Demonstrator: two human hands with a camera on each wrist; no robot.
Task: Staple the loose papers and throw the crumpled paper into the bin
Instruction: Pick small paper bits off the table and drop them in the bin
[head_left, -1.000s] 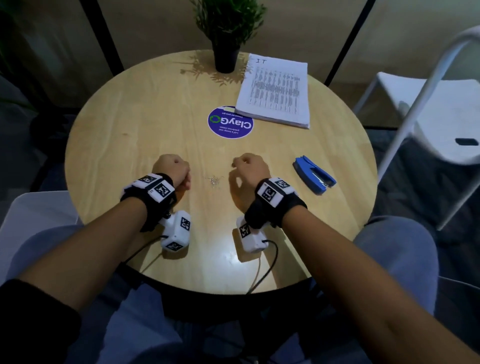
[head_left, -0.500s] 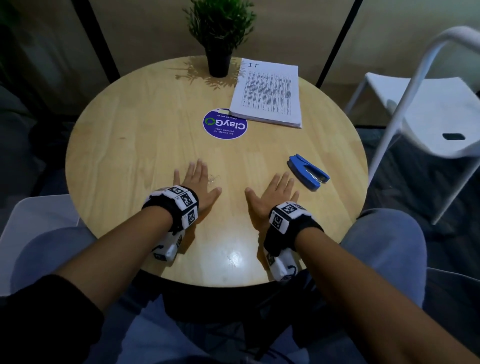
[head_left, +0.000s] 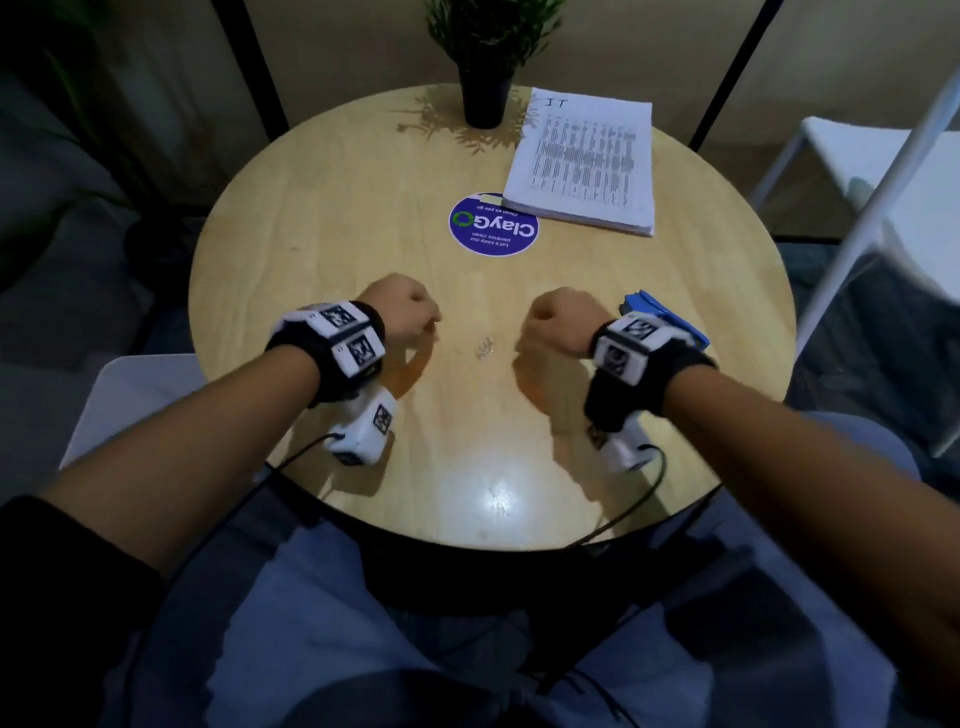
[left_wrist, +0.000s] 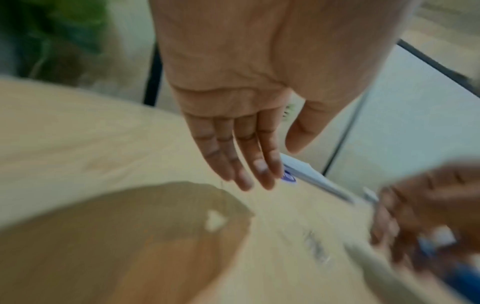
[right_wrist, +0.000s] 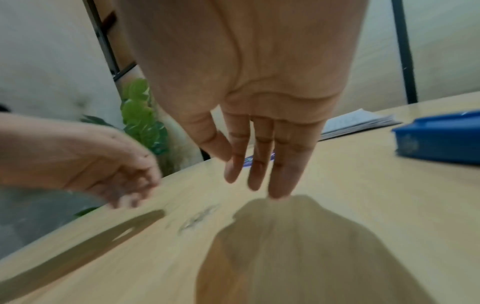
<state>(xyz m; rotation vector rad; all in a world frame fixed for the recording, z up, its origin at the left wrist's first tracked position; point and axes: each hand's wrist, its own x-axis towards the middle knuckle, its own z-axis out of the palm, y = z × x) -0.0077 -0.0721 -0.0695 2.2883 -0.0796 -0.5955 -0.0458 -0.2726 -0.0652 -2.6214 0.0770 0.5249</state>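
A stack of printed papers (head_left: 587, 161) lies at the far right of the round wooden table (head_left: 337, 208), edge-on in the right wrist view (right_wrist: 358, 123). A blue stapler (head_left: 670, 317) sits just right of my right hand (head_left: 561, 317), partly hidden by the wristband. My left hand (head_left: 410, 312) hovers level with it, a gap between them. From above both look bunched, fingers hidden. The wrist views show the left hand (left_wrist: 272, 166) and the right hand (right_wrist: 246, 172) with straight fingers pointing down at the table, holding nothing. No crumpled paper or bin is in view.
A small tangle of metal bits (head_left: 485, 347) lies on the table between my hands. A potted plant (head_left: 485, 98) stands at the back, a purple round sticker (head_left: 493, 223) in the middle. A white chair (head_left: 883, 156) is to the right.
Half a second ago both hands lay flat, palms down, on the table. Now they are lifted and drawn up, further from me, the right one closer to the stapler.
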